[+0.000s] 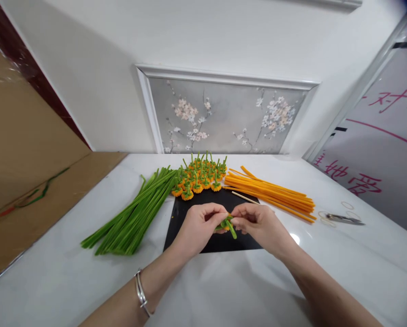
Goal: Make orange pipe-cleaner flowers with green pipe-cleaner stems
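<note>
Between my two hands is a small orange and green pipe-cleaner pumpkin (231, 228), with a green end pointing down toward me. My left hand (200, 223) pinches it from the left, thumb against the fingers. From the right, my right hand (259, 223) pinches it too, and the fingers hide much of the piece. Both hands are above a black mat (189, 227). Behind them stand several finished pipe-cleaner pumpkins (201, 175), orange below with upright green stems. A thin pale stick (244, 197) lies at the mat's far right edge.
A bundle of green pipe cleaners (135, 213) lies to the left, and orange pipe cleaners (274, 193) lie to the right. Farther right are small scissors (344, 220) and several rubber bands (326, 219). A wall with a framed blossom panel (230, 118) borders the white table (70, 281).
</note>
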The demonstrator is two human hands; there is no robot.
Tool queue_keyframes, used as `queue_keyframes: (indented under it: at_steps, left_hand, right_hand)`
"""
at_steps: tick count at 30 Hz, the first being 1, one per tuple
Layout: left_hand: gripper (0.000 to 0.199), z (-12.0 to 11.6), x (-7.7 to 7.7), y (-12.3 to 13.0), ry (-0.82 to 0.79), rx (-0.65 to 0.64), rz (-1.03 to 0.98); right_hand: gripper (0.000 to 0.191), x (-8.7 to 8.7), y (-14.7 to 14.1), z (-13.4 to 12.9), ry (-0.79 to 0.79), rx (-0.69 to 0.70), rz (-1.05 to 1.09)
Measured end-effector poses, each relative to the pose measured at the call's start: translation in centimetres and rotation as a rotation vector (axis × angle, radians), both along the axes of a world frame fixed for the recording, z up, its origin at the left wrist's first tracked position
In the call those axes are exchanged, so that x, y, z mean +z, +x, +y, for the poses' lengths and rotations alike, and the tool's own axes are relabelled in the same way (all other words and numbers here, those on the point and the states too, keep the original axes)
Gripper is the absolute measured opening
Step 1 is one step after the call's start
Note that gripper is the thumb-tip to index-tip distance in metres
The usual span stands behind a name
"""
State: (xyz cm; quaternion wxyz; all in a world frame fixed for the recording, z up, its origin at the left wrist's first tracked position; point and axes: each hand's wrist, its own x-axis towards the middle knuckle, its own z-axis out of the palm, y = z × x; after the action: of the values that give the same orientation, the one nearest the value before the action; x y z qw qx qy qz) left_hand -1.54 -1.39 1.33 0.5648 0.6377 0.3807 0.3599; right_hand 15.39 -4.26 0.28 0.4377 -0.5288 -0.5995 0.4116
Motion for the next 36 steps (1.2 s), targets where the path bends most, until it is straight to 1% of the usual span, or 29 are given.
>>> queue_keyframes:
  at_steps: [4,6,10,12,13,15,19,21,23,25,26,27,28,29,30,31,33,35,36]
  left_hand:
    - [0.020,0.0,0.1,0.0,0.038,0.029,0.029]
    - [0.019,0.0,0.1,0.1,0.043,0.034,0.030]
    - [0.019,0.1,-0.2,0.1,0.111,0.040,0.069]
    - [0.020,0.1,-0.2,0.0,0.158,0.032,0.093]
    - [0.020,0.1,-0.2,0.0,0.170,0.023,0.096]
    - [0.021,0.2,-0.2,-0.1,0.145,-0.006,0.066]
    - [0.023,0.6,0.0,-0.4,-0.054,-0.072,-0.028]
    - [0.025,0.7,0.1,-0.5,-0.129,-0.093,-0.042]
    - [0.027,0.7,0.1,-0.5,-0.176,-0.119,-0.065]
    - [0.028,0.6,0.2,-0.5,-0.210,-0.131,-0.088]
    - [0.027,0.6,0.3,-0.6,-0.216,-0.130,-0.092]
    - [0.026,0.6,0.3,-0.6,-0.202,-0.122,-0.088]
    - [0.024,0.5,0.3,-0.6,-0.160,-0.111,-0.075]
    - [0.023,0.5,0.4,-0.6,-0.087,-0.092,-0.053]
    - [0.022,0.5,0.4,-0.6,0.013,-0.063,-0.021]
    - [0.021,0.4,0.5,-0.7,0.126,-0.024,0.019]
    - [0.019,0.3,0.6,-0.7,0.344,0.059,0.106]
    - [0.019,0.2,0.6,-0.6,0.502,0.108,0.160]
    - [0.020,0.2,0.5,-0.6,0.558,0.109,0.171]
  right_hand:
    - [0.008,-0.2,-0.4,-0.2,0.078,-0.063,-0.110]
    - [0.008,-0.4,-0.5,-0.3,0.090,-0.085,-0.157]
    - [0.014,-0.7,-0.4,-0.4,0.065,-0.038,-0.251]
    - [0.015,-0.7,-0.4,-0.5,0.092,-0.011,-0.309]
    - [0.015,-0.6,-0.4,-0.5,0.130,-0.007,-0.345]
    - [0.014,-0.6,-0.4,-0.6,0.256,-0.010,-0.416]
    - [0.020,-0.6,-0.7,-0.7,0.594,-0.001,-0.560]
    - [0.023,-0.6,-0.6,-0.7,0.781,0.020,-0.706]
    - [0.020,-0.4,-0.3,-0.8,0.951,0.052,-0.881]
    - [0.015,-0.2,0.1,-0.8,1.059,0.089,-0.994]
    - [0.014,-0.2,0.3,-0.7,1.078,0.109,-1.007]
    - [0.015,-0.3,0.5,-0.6,1.071,0.122,-0.982]
    - [0.016,-0.4,0.7,-0.5,1.038,0.113,-0.912]
    - [0.016,-0.5,0.8,-0.3,0.969,0.083,-0.804]
    - [0.016,-0.6,0.8,-0.2,0.862,0.031,-0.657]
    - [0.016,-0.6,0.8,0.0,0.714,-0.020,-0.487]
    - [0.022,-0.5,0.5,0.1,0.354,-0.040,-0.158]
    - [0.033,-0.1,0.1,0.1,0.046,0.030,0.069]
    - [0.037,0.1,-0.2,0.1,-0.052,0.067,0.140]
